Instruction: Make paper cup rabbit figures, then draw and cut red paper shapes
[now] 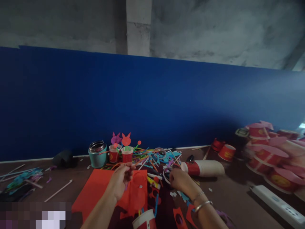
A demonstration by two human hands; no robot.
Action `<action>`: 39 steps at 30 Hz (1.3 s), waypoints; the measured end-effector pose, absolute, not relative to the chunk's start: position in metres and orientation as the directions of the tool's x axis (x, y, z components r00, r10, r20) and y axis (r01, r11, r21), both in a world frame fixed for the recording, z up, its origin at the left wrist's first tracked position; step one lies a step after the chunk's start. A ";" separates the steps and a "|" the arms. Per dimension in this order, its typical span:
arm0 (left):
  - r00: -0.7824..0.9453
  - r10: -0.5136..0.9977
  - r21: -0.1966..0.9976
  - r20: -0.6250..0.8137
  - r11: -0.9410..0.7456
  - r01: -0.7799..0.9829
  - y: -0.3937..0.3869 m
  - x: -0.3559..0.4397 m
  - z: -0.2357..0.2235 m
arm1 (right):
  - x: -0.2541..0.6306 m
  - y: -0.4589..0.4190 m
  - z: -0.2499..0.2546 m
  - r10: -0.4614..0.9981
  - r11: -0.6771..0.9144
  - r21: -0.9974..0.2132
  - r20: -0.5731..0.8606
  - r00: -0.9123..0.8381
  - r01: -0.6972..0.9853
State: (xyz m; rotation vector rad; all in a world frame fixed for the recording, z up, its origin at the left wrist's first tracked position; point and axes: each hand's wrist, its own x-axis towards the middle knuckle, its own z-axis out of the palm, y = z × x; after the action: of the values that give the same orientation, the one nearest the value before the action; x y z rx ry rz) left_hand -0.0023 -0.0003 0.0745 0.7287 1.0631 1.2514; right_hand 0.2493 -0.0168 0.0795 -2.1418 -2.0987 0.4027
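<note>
My left hand (122, 179) is raised over a red-orange paper sheet (92, 187), its thumb and fingertips pressed together. Whatever lies between them is too small to name. My right hand (178, 179), wearing bracelets at the wrist, is closed at a white ring-shaped thing (165, 178), partly hidden by the fingers. Below, between my forearms, stands a red and white paper cup (145, 220) with coloured straws. Cut red paper pieces with holes (178, 218) lie to its right. A yellow tube (153, 183) lies between my hands.
Behind are a turquoise flask (97, 155), two cups with paper animal heads (126, 140), a clear tape roll (159, 153) and scattered straws and scraps. To the right lie stacked cups (203, 168), decorated red cups (267, 157) and a power strip (277, 203). A blue partition (152, 101) borders the table.
</note>
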 end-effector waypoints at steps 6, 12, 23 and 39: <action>0.010 0.999 0.982 -0.053 0.054 -0.182 -0.010 0.008 0.082 | 0.237 -0.014 0.087 0.994 0.093 -0.369 -0.014 -0.106 0.925; 0.271 0.940 0.906 0.208 -0.290 0.310 -0.030 0.023 0.083 | 0.208 -0.031 0.098 0.948 0.258 -0.821 0.111 -0.300 0.510; 0.245 0.933 0.799 0.262 -0.352 0.488 -0.038 0.030 0.079 | 0.195 -0.039 0.099 0.921 0.334 -0.852 0.205 -0.332 0.403; 0.180 0.950 0.889 0.255 -0.303 0.343 -0.031 0.032 0.071 | 0.183 -0.046 0.105 0.962 0.261 -0.859 0.191 -0.197 0.441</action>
State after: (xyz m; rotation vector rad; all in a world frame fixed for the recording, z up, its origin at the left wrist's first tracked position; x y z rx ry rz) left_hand 0.0321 -0.0312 0.0710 1.7668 1.2255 1.1143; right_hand 0.1828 -0.0462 0.1048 -1.2860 -1.7727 0.8647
